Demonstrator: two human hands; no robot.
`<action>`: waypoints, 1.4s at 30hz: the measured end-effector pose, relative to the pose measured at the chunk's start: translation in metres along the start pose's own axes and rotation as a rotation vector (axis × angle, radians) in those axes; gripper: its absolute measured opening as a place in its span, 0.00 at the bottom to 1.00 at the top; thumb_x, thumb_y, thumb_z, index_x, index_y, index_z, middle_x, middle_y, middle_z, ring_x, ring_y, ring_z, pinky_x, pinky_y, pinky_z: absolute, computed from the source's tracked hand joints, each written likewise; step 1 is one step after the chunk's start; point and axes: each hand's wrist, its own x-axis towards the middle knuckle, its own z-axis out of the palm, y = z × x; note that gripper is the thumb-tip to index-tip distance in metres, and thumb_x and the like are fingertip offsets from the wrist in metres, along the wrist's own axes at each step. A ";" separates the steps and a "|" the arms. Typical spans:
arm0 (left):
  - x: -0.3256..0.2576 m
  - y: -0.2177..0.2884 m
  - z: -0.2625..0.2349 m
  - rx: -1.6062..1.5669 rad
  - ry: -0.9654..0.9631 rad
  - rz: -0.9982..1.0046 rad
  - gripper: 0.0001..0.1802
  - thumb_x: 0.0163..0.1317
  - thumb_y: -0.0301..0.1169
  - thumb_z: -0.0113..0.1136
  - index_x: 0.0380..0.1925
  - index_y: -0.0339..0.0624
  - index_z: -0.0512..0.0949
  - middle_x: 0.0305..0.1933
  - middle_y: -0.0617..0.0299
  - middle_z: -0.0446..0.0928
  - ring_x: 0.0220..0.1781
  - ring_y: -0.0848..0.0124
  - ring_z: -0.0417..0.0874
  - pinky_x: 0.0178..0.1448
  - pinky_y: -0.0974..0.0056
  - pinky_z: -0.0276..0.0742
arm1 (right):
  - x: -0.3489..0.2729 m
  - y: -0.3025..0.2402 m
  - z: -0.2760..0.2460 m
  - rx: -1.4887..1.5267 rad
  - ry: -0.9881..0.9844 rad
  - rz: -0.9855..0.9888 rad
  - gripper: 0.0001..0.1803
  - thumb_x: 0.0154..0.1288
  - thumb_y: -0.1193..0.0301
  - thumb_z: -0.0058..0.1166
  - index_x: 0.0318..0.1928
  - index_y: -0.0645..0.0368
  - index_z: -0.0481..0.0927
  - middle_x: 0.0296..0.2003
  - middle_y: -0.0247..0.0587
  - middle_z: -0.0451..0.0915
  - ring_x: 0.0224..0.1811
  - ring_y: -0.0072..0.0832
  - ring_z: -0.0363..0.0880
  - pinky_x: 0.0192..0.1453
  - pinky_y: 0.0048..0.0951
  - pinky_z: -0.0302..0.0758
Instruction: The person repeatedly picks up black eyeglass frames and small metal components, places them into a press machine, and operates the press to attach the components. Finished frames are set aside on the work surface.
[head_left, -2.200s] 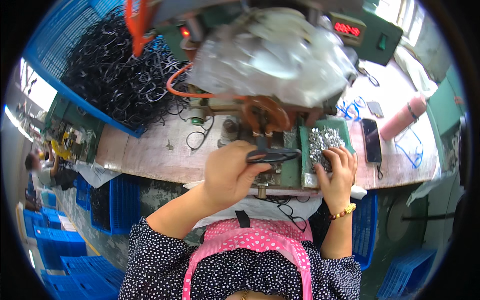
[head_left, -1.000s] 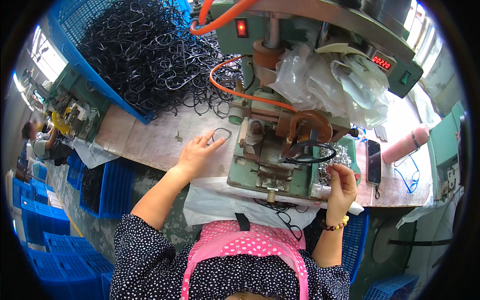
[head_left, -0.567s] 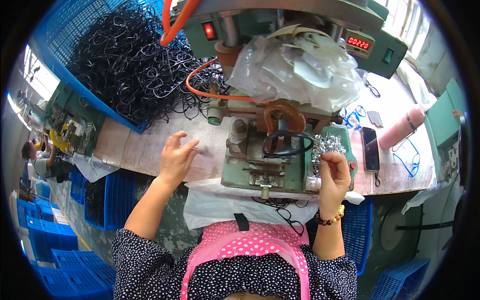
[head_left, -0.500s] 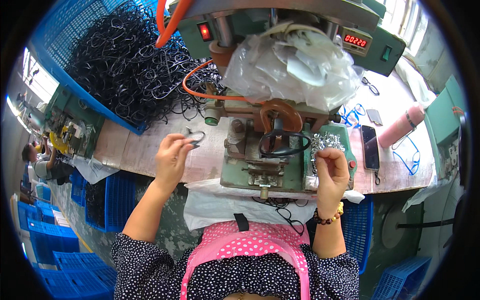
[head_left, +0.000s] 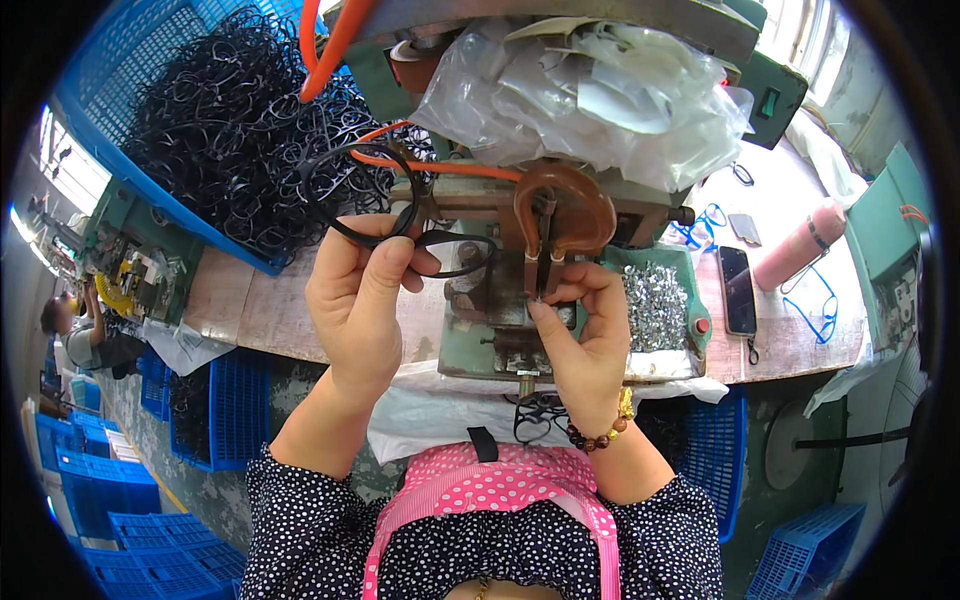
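Raised left of the press, my left hand (head_left: 362,285) is closed on a black eyeglass frame (head_left: 405,225). One of its round rims stands up above my fingers; the other reaches out toward the press. My right hand (head_left: 588,330) is at the front of the press, thumb and fingers pinched together at the metal jig (head_left: 517,312). Whatever lies between those fingertips is too small to make out. Just above them is a brown curved copper-coloured coil (head_left: 563,205), its two ends pointing down. A green tray of small silvery metal pieces (head_left: 652,305) is beside my right hand.
A large blue basket (head_left: 180,190) heaped with black frames (head_left: 230,140) stands at the back left. A plastic bag (head_left: 590,100) hangs over the press. On the right lie a phone (head_left: 738,290), a pink bottle (head_left: 802,245) and blue frames (head_left: 826,315). Another person (head_left: 85,335) sits far left.
My right hand has moved left from the metal pieces to the jig. The black frame on the jig has gone from there. My left hand, now nearer the press, holds a black frame up.
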 end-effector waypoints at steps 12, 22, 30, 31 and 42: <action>-0.001 -0.001 0.001 0.012 0.010 -0.016 0.10 0.74 0.29 0.59 0.48 0.33 0.77 0.36 0.57 0.84 0.33 0.79 0.77 0.38 0.74 0.72 | 0.003 -0.005 0.003 0.002 0.008 0.001 0.26 0.61 0.86 0.60 0.58 0.66 0.67 0.43 0.37 0.77 0.47 0.23 0.74 0.57 0.26 0.71; -0.037 0.012 0.010 0.099 -0.196 0.068 0.08 0.71 0.20 0.54 0.48 0.32 0.75 0.39 0.55 0.83 0.36 0.75 0.82 0.40 0.70 0.78 | 0.010 -0.016 -0.020 0.102 -0.137 0.114 0.26 0.64 0.85 0.55 0.63 0.67 0.68 0.47 0.39 0.79 0.53 0.24 0.75 0.61 0.25 0.70; -0.036 -0.011 0.033 0.236 -0.348 -0.092 0.08 0.68 0.23 0.60 0.45 0.32 0.78 0.32 0.57 0.82 0.32 0.69 0.83 0.39 0.66 0.78 | 0.003 -0.008 -0.056 0.063 0.046 0.070 0.16 0.68 0.85 0.52 0.56 0.67 0.75 0.47 0.41 0.82 0.52 0.24 0.79 0.62 0.26 0.71; -0.031 -0.015 0.033 0.358 -0.405 -0.012 0.09 0.65 0.23 0.63 0.44 0.32 0.78 0.31 0.54 0.82 0.30 0.62 0.83 0.36 0.63 0.77 | 0.001 -0.007 -0.062 0.035 0.084 0.036 0.16 0.68 0.85 0.53 0.55 0.67 0.76 0.47 0.41 0.82 0.52 0.24 0.79 0.62 0.26 0.72; -0.038 -0.031 0.038 0.354 -0.336 0.234 0.10 0.57 0.23 0.68 0.39 0.35 0.80 0.32 0.51 0.79 0.30 0.50 0.80 0.33 0.55 0.73 | -0.020 0.044 -0.133 -0.682 0.278 0.016 0.11 0.63 0.79 0.59 0.47 0.60 0.81 0.45 0.42 0.82 0.56 0.38 0.78 0.67 0.39 0.70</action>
